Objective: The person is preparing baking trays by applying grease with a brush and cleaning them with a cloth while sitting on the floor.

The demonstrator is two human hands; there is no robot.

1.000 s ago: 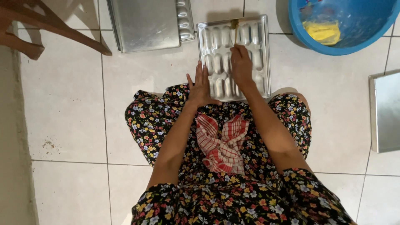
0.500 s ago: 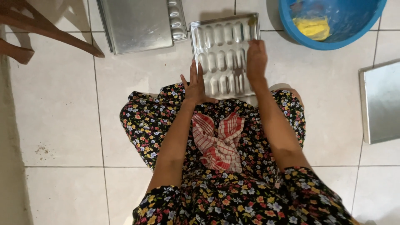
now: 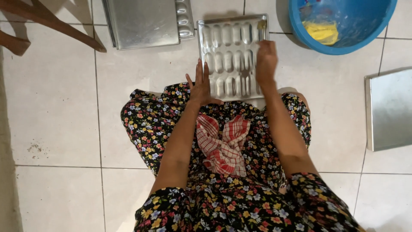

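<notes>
White floor tiles point(image 3: 60, 107) surround us; our left hand point(image 3: 201, 88) rests flat, fingers spread, steadying the metal mould tray point(image 3: 231, 56), while our right hand point(image 3: 266, 60) curls closed around a small brush point(image 3: 261, 25).

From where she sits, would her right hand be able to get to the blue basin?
Probably yes. The right hand is over the mould tray, and the blue basin sits just beyond on bare floor with nothing between; a stretch or lean may be needed.

— Where am I looking?
— I'd say a home kitchen floor point(image 3: 60, 107): pale tiles, metal baking trays point(image 3: 143, 21) and a moulded pan point(image 3: 231, 56) laid out, a blue plastic basin point(image 3: 343, 38), wooden chair legs point(image 3: 51, 23).
</notes>
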